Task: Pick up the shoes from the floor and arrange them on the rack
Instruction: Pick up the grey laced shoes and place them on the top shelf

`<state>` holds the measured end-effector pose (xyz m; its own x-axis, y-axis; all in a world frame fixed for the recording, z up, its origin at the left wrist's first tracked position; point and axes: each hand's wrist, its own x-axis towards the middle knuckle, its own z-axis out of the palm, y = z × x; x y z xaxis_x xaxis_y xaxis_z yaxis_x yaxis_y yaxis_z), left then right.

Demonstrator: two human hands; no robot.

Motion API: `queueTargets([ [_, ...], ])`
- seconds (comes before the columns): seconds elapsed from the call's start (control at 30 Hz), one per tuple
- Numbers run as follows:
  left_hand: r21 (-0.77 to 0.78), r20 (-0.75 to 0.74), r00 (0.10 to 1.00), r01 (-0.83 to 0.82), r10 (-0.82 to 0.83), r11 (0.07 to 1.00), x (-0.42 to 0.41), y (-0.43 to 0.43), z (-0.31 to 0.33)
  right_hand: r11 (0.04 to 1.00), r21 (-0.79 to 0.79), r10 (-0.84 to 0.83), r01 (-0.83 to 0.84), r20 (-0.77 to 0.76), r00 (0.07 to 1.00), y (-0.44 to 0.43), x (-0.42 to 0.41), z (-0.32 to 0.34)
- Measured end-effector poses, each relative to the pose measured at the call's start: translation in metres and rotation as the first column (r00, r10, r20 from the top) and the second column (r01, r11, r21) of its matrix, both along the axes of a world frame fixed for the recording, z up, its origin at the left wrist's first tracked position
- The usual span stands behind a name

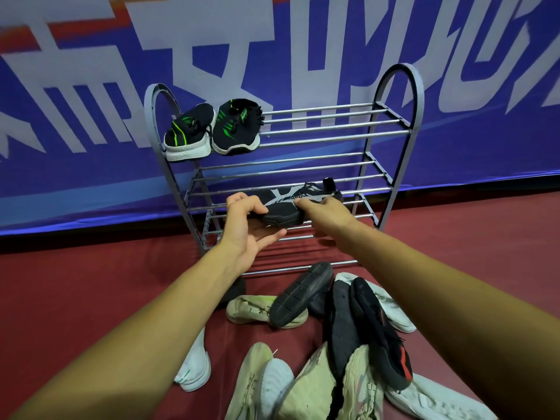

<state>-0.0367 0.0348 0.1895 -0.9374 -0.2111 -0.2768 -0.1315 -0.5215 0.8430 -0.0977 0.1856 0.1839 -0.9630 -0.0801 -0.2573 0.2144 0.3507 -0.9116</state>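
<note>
A grey metal shoe rack [333,128] with several tiers of bars stands against the banner. Two black shoes with green stripes [212,128] sit at the left end of its top tier. I hold a black shoe with white knit markings [291,201] in front of the middle tiers. My left hand [248,225] grips its toe from below. My right hand [327,213] grips its side near the middle, thumb on top. A pile of shoes [318,328], black, white and cream, lies on the floor before the rack.
A blue banner [303,40] with large white characters covers the wall behind the rack. The floor [75,283] is dark red. A white shoe [194,365] lies apart at the left of the pile, under my left forearm.
</note>
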Motion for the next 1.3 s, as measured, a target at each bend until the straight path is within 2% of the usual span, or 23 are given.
queueTargets([
  [0.1,-0.059,0.025,0.999,0.039,-0.037,0.998,0.002,0.001,-0.002,0.983,-0.184,-0.002,0.018,0.087,0.996,0.000,0.003,0.003],
  [0.2,-0.042,0.024,0.994,0.110,-0.109,0.993,0.005,-0.005,0.001,0.964,-0.263,-0.026,0.052,0.100,0.995,0.004,0.002,0.009],
  [0.23,-0.020,0.042,0.989,0.145,-0.144,0.989,0.007,-0.008,0.004,0.959,-0.278,-0.030,0.055,0.095,0.995,0.006,0.000,0.010],
  [0.33,-0.105,0.129,0.963,0.252,-0.238,0.962,0.009,-0.016,0.003,0.954,-0.298,0.005,0.023,0.093,0.996,0.014,0.002,0.018],
  [0.5,-0.152,0.185,0.953,0.271,-0.242,0.951,0.014,-0.007,-0.002,0.948,-0.312,0.086,-0.055,0.085,0.993,0.015,0.007,0.026],
  [0.63,-0.134,0.168,0.946,0.302,-0.279,0.944,0.016,-0.003,0.003,0.945,-0.315,0.102,-0.086,0.037,0.994,0.016,0.013,0.038],
  [0.83,-0.142,0.038,0.956,0.292,-0.290,0.946,0.015,-0.003,0.010,0.907,-0.410,0.096,-0.097,-0.023,0.995,0.022,0.018,0.048],
  [0.97,-0.102,-0.021,0.965,0.257,-0.260,0.961,0.011,-0.003,0.020,0.864,-0.495,0.054,-0.096,-0.099,0.994,0.017,0.009,0.049],
  [1.1,-0.132,-0.062,0.974,0.207,-0.217,0.969,0.008,-0.002,0.027,0.836,-0.544,0.011,-0.075,-0.121,0.993,0.011,0.006,0.044],
  [1.3,-0.132,-0.086,0.976,0.187,-0.199,0.974,-0.004,-0.001,0.035,0.876,-0.475,0.057,-0.086,-0.074,0.996,0.007,0.007,0.041],
])
